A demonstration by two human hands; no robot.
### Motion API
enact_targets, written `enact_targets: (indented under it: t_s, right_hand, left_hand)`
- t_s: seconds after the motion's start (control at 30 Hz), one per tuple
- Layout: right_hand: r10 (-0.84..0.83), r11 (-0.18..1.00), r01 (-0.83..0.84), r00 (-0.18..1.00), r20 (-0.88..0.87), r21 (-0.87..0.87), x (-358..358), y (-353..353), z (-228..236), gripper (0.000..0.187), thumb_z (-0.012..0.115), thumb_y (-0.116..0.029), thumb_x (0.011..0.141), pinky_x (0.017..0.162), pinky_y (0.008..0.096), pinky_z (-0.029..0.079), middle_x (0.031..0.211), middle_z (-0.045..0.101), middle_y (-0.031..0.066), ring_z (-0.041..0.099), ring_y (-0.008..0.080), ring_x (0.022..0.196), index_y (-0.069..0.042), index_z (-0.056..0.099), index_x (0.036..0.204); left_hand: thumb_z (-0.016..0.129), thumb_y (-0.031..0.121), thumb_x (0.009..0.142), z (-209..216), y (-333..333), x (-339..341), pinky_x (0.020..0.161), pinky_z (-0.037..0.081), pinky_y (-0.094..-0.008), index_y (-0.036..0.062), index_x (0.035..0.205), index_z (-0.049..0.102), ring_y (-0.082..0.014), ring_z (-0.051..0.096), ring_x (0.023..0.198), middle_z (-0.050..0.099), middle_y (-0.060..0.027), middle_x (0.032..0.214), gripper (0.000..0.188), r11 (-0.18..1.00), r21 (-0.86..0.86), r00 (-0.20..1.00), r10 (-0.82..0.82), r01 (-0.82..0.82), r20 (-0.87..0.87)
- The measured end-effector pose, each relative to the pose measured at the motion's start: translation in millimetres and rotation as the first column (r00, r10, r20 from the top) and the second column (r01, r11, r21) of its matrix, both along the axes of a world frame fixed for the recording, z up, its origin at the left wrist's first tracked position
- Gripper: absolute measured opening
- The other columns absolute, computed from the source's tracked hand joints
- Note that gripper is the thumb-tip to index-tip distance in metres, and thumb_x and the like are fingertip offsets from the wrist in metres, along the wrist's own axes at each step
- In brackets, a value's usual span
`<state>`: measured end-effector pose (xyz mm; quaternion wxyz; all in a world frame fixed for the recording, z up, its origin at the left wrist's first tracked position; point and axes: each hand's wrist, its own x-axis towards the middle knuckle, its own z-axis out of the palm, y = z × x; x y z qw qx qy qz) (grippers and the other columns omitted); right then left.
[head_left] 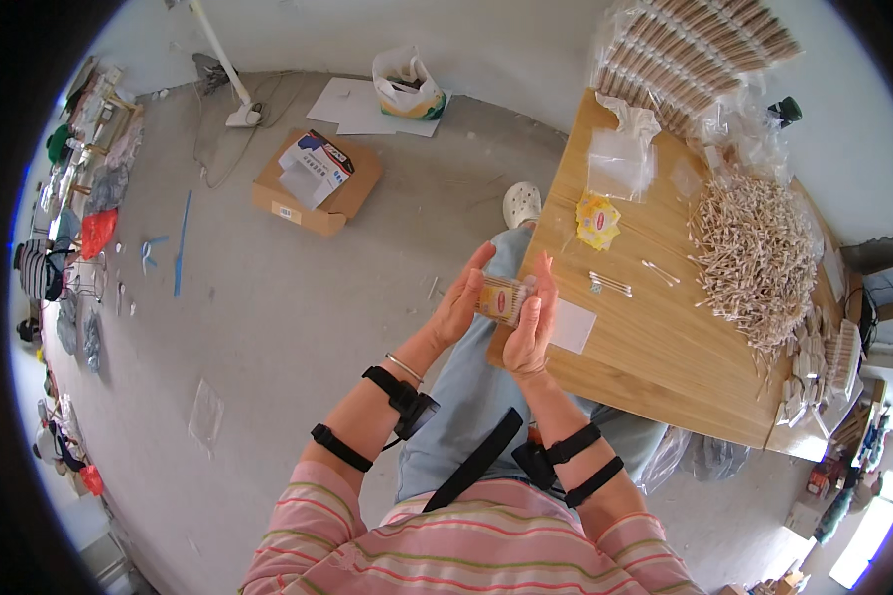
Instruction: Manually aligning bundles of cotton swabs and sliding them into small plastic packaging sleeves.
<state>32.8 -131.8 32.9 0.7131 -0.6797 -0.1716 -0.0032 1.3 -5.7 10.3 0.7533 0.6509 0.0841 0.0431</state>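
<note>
A small clear pack of cotton swabs with a yellow and red label is held between my two hands, over my lap by the table's near left corner. My left hand presses on its left side, fingers stretched forward. From the other side my right hand presses against it, thumb near the pack's right end and fingers pointing up. Right of my hands, a few loose cotton swabs lie on the wooden table. A stack of yellow label cards sits farther back, and a white card lies beside my right hand.
A large heap of loose swabs covers the table's right side. Behind it are bundled swabs in plastic and clear bags. On the floor are a cardboard box, a shopping bag and a white pole.
</note>
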Motion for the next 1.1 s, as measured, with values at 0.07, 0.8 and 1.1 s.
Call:
enact_targets:
  t_s: [0.07,0.8,1.1]
  right_hand:
    - [0.031,0.998,-0.03,0.999,0.011,-0.063,-2.0,-0.3,9.0,0.066,0.031,-0.045,0.1,0.114,0.0439,0.016,0.148,0.027,0.0282,0.021,0.0378,0.141,0.006,0.027,0.142]
    - [-0.002,0.962,0.054,0.982,-0.191,0.267,2.1,-9.1,5.3,0.065,0.037,-0.049,0.099,0.115,0.0426,0.013,0.15,0.026,0.0185,0.021,0.0297,0.141,0.0,0.028,0.141]
    - [0.036,0.986,-0.023,0.996,-0.077,0.164,5.1,-6.2,-7.2,0.066,0.033,-0.048,0.1,0.114,0.0427,0.016,0.148,0.028,0.0189,0.023,0.0289,0.14,0.002,0.027,0.141]
  left_hand:
    - [0.028,0.051,0.1,-3.5,3.1,-1.5,0.114,0.018,-0.0338,0.0011,0.147,0.022,-0.023,0.022,0.141,0.028,-0.0138,0.151,0.069,1.0,-0.007,1.0,-0.005,0.005,0.003]
    - [0.028,0.046,0.102,-8.5,1.9,-2.0,0.114,0.018,-0.0328,0.0,0.147,0.023,-0.0233,0.022,0.141,0.028,-0.0145,0.151,0.065,0.997,-0.07,1.0,0.009,-0.008,0.02]
    - [0.029,0.051,0.1,-5.7,2.4,-1.9,0.114,0.018,-0.0335,0.0004,0.147,0.022,-0.0237,0.022,0.141,0.028,-0.0147,0.151,0.069,0.999,-0.051,1.0,-0.005,0.005,-0.012]
